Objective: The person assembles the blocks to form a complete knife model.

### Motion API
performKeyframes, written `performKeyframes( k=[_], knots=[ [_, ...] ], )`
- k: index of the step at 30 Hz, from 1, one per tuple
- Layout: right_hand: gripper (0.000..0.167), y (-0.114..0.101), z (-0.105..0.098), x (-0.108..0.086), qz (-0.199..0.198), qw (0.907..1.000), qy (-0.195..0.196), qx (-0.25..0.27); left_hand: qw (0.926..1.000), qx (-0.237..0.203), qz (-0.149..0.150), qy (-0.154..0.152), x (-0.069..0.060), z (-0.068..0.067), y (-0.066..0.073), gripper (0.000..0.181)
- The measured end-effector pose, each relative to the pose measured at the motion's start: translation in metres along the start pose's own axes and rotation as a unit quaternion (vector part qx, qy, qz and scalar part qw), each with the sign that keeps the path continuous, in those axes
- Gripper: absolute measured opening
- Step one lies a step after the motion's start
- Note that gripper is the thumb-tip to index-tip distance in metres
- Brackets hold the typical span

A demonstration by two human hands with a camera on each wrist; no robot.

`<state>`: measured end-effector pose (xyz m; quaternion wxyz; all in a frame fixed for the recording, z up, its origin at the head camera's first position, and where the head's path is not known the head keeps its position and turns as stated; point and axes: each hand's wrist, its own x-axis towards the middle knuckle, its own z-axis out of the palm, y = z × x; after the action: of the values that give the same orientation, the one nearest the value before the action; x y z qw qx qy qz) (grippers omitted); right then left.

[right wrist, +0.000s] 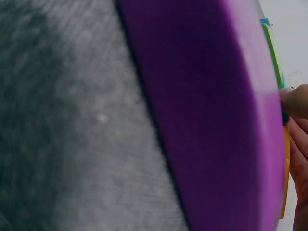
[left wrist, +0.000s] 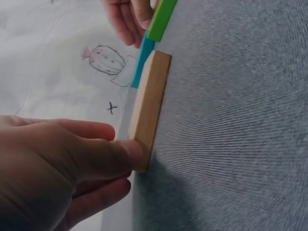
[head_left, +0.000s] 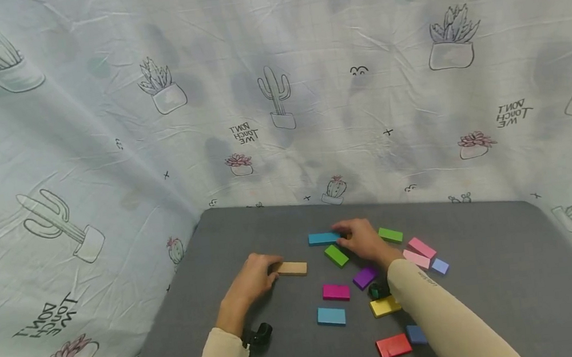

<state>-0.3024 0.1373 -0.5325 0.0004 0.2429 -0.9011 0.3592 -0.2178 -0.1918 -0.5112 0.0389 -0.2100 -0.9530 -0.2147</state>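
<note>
Left of the long blue block (head_left: 324, 238), and nearer the person, the head view shows the tan wooden block (head_left: 293, 268) lying on the gray counter (head_left: 187, 337), with the left hand (head_left: 249, 281) at its left end. The right hand (head_left: 364, 240) is at the blue block's right end; a green block (head_left: 336, 256) sits just on the blue block's near side. From the left wrist, the thumb presses the tan block's near side while the other fingers bend about its end; whether the index finger touches, I cannot tell. Its bare grain suggests something light, stiff and hardly fragile, best pinched across the narrow width. From the right wrist, a purple block (right wrist: 207, 115) looms blurred; beyond it, thumb and fingers appear to pinch an orange block (right wrist: 287, 163) by the blue block's right end, how firmly I cannot tell. Its smooth face may slip a little, so opposite long sides seem the surest hold.
</note>
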Motion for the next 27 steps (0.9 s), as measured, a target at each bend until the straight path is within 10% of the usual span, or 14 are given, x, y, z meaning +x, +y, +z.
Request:
performKeyframes(
  k=[11,27],
  knots=[
    [0.034,-0.015,-0.011,-0.019,-0.009,0.9959,0.083,0.036,0.9991,0.011,0.011,0.039,-0.003,0.004,-0.006,0.027],
    [0.033,-0.069,0.012,-0.092,0.082,0.9911,0.080,0.068,0.9984,-0.015,-0.034,0.042,-0.013,0.001,-0.001,0.031]
  ],
)
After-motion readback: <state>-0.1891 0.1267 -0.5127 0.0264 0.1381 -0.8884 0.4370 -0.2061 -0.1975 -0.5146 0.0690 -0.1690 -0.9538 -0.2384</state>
